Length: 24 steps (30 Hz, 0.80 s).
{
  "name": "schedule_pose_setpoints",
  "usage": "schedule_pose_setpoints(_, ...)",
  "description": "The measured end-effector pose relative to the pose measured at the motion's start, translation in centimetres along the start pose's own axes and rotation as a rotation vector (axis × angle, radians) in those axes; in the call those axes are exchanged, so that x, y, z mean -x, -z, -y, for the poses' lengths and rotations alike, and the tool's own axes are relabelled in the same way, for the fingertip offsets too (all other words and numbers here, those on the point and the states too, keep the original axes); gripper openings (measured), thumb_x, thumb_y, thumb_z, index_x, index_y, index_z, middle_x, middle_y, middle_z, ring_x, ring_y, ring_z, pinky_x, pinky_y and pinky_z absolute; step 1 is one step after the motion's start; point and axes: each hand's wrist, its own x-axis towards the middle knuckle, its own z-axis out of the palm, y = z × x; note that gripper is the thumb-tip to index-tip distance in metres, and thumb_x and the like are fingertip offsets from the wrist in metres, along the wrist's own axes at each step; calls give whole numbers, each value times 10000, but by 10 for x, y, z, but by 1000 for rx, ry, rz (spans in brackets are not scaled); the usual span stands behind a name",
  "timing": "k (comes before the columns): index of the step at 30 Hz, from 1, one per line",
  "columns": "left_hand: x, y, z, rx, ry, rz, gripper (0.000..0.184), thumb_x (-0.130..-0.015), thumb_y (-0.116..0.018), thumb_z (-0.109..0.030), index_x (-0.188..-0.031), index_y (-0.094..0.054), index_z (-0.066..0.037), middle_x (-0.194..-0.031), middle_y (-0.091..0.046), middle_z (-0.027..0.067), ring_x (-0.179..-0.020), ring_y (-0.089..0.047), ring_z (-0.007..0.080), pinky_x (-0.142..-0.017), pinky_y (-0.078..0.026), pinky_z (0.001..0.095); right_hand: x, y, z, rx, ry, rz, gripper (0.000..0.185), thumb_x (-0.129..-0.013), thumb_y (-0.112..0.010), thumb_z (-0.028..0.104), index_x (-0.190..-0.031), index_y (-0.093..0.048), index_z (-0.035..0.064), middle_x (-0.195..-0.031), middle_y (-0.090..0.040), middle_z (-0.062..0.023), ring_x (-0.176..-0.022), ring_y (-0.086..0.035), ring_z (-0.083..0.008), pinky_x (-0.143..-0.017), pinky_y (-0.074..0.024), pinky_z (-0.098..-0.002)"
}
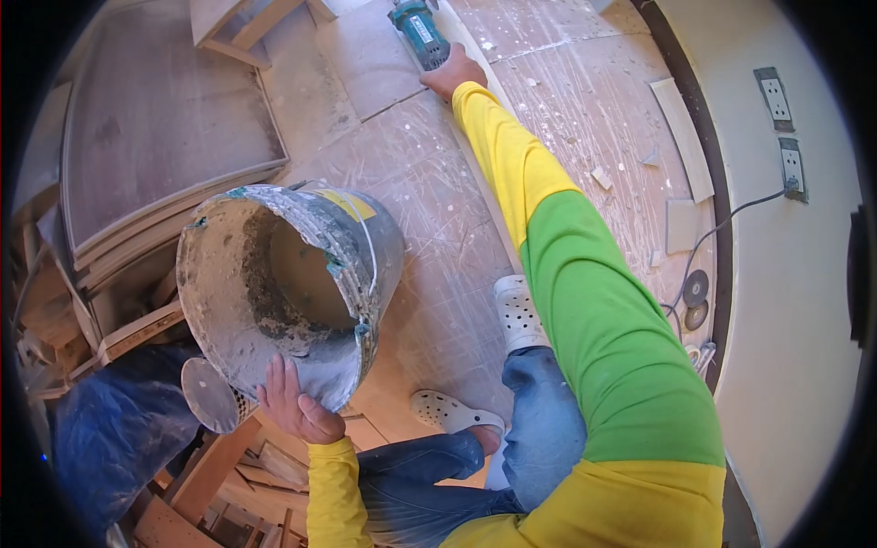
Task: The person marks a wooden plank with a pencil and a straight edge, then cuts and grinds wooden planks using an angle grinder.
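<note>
My right hand [454, 75] reaches far forward and is closed around the rear body of a teal power tool, an angle grinder [424, 35] by its look. The tool's front end is cut off by the view's top edge. My left hand [299, 400] is at the near lip of a large, mortar-crusted bucket [215, 274], its fingers stretched out over the inner wall. The bucket leans with its mouth toward me, and has a ragged rim and a wire handle. Pale residue coats its inside. A round clear lid or disc [210, 395] is beside my left hand.
A long pale strip [493, 196] runs along the dusty tiled floor [585, 100]. Tile offcuts [683, 137], two cutting discs [696, 288] and a plugged-in cord [731, 217] are near the right wall. Wooden furniture [169, 119] and blue plastic sheeting [119, 429] crowd the left.
</note>
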Motion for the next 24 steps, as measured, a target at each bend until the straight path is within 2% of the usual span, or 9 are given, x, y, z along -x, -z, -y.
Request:
schedule_pose_setpoints(3,-1,1,-1,-39,-22,13,569,-1012,-248,-289,-1237,-654,40,-1326,-649,183,-1302,-556,346,-1164,-272,497,-1,0,0,9,1,-2,835,-674,-781,417,-1377,-494,69,-1209,-688,-206,-1111,-674,-362,-982,-520,-406)
schedule_pose_setpoints(15,-2,2,-3,-67,-19,12,569,-995,-248,-279,-1243,-655,33,-1322,-655,173,-1295,-562,335,-1160,-285,487,-3,2,0,31,4,34,828,-671,-782,404,-1354,-496,34,-1194,-687,-218,-1097,-682,-353,-972,-531,-400)
schedule_pose_setpoints(19,-1,1,-2,-23,0,-2,584,-1023,-263,-329,-1228,-674,32,-1317,-651,196,-1287,-563,363,-1160,-262,498,-3,4,0,9,-14,50,820,-671,-787,401,-1341,-501,24,-1192,-687,-221,-1096,-683,-352,-971,-534,-394)
schedule_pose_setpoints(22,-1,0,-2,-20,-1,-9,581,-1022,-265,-327,-1230,-673,30,-1317,-651,194,-1288,-562,362,-1159,-264,498,-3,5,1,1,-43,65,776,-688,-812,386,-1323,-505,61,-1230,-676,-205,-1150,-655,-368,-1017,-506,-408)
schedule_pose_setpoints(24,-1,0,-2,-15,-2,-7,583,-1023,-263,-329,-1230,-673,30,-1316,-651,195,-1287,-562,364,-1158,-265,499,-5,5,1,38,-19,63,828,-666,-793,402,-1338,-500,16,-1205,-679,-225,-1102,-680,-353,-973,-532,-394)
